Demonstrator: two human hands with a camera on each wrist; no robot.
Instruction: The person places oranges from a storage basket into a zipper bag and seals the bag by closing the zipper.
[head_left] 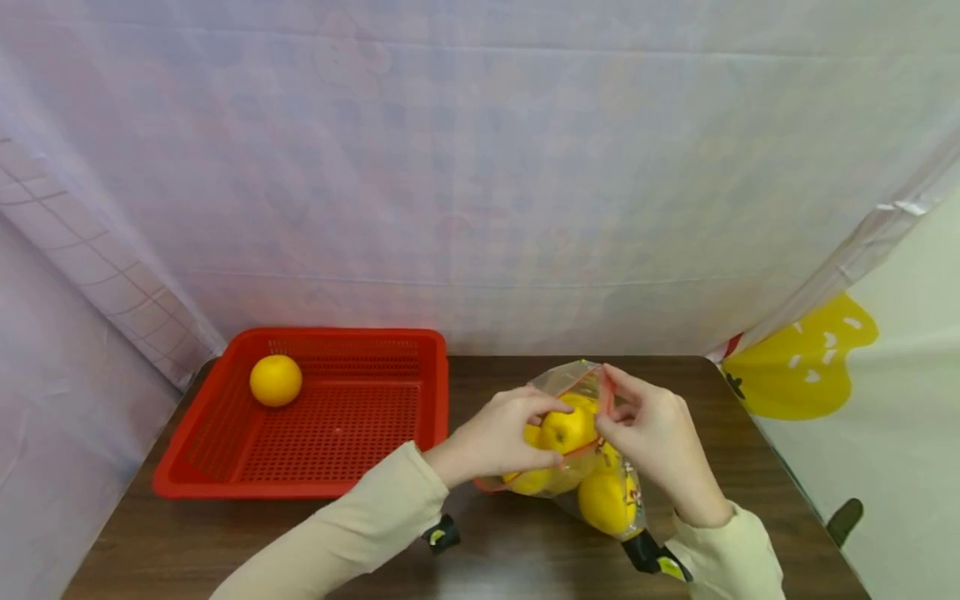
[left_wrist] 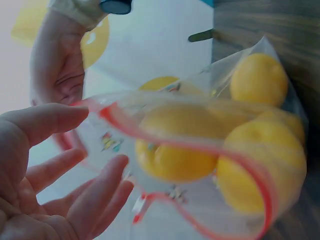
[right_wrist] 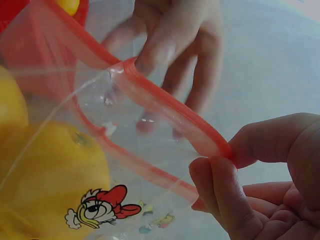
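A clear zip bag with a red zip edge and printed cartoon figures stands on the table, its mouth spread. Several round yellow fruits, like oranges, are inside it. With thumb and fingers, my right hand pinches the red edge at one corner of the mouth. My left hand is at the opposite side of the opening. Its fingers are spread and loosely bent in the left wrist view, with nothing between them. Whether they touch the bag's edge is hard to tell.
A red plastic basket is on the left of the brown table. One yellow-orange fruit sits in its far left corner. Pale curtains hang behind the table and at both sides.
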